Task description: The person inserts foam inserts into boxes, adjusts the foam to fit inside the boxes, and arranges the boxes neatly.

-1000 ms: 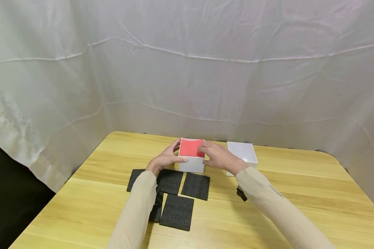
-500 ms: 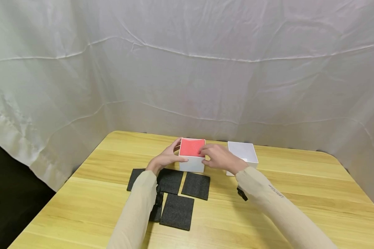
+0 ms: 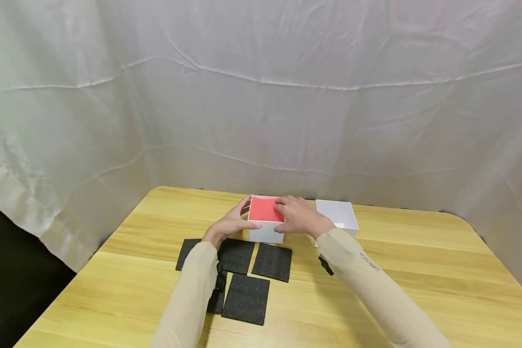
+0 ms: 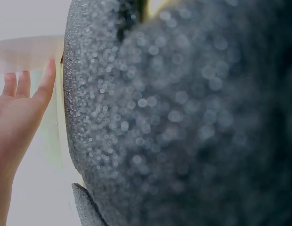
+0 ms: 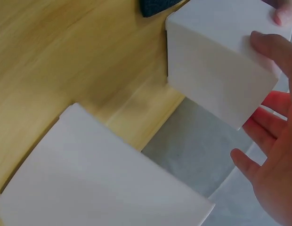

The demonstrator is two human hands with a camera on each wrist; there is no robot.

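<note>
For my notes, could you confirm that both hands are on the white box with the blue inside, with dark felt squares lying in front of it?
Not quite: the head view shows the box has a red inside, not blue. Both the left hand and right hand are on it, with dark felt squares in front.

Long beige sleeves (image 3: pixel 365 285); small lettering on right; bare hands (image 3: pixel 302 218)

A white box (image 3: pixel 266 231) with a red inside is seen at the centre of the frame on a wooden table (image 3: pixel 417 270). Its left wall is touched by the left hand (image 3: pixel 231 224), while the right hand (image 3: pixel 302 217) is laid over its right rim. A second white box (image 3: pixel 337 215) stands just right. Four dark felt squares (image 3: pixel 246 298) lie below, before a white cloth backdrop (image 3: pixel 261 96).
</note>
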